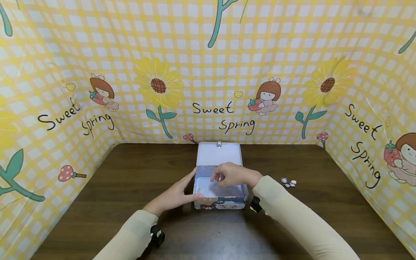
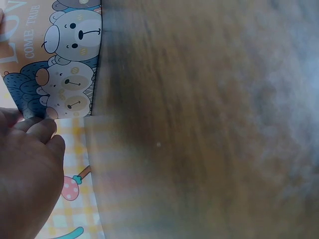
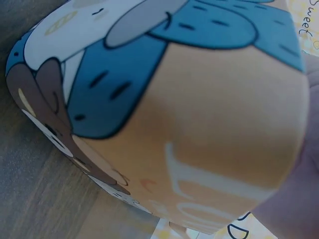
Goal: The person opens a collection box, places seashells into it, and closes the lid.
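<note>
A small tin box (image 1: 221, 203) printed with cartoon bears stands on the table, its white-lined lid (image 1: 219, 154) raised at the back. My left hand (image 1: 173, 196) holds the box at its left side, thumb over the front rim and the other fingers along the left wall. In the left wrist view, fingertips of the left hand (image 2: 30, 164) meet the box's printed side. Over the box's inside hangs my right hand (image 1: 232, 175), fingers bent loosely downward and parted, with nothing visible between them. Inside the box, a small pale piece shows at the front left corner.
Several small shell-like pieces (image 1: 287, 183), whitish and purple, lie on the brown wooden table (image 1: 292, 216) to the right of the box. A yellow checked cloth (image 1: 208, 72) with flower prints hangs behind the table and along both sides.
</note>
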Demonstrator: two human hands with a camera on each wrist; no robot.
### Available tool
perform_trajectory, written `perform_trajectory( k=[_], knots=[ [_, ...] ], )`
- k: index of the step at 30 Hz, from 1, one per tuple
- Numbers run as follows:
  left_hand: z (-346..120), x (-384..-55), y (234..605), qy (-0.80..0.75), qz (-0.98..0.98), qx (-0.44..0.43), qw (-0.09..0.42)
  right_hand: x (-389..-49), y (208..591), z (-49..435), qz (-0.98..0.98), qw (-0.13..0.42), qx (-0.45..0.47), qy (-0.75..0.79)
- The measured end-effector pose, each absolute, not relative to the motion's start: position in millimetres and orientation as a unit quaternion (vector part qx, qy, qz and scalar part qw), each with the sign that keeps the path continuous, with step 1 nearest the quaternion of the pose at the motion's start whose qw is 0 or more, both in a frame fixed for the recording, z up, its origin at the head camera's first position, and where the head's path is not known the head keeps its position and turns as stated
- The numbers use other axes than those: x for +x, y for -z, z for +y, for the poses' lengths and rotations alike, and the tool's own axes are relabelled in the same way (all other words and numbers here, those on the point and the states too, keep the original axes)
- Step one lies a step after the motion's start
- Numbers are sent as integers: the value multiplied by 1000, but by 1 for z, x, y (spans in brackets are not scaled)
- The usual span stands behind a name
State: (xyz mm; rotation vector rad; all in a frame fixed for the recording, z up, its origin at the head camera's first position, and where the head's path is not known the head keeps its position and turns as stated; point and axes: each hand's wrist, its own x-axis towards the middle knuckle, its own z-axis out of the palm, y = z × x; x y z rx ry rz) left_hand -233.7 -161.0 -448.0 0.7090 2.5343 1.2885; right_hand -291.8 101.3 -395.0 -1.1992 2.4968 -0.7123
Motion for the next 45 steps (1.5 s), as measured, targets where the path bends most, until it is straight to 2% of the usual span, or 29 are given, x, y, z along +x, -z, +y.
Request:
perform_trajectory(
  k=[20,28,45],
  knots=[
    [-161,-233,448,-440,859,244,96,-288,378,126,867,125,-410,255],
    [-160,-232,446,-438,859,246,103,-287,361,150,875,100,-397,259],
    [-160,-233,446,-432,862,240,112,-291,355,217,903,64,-351,241]
  ],
)
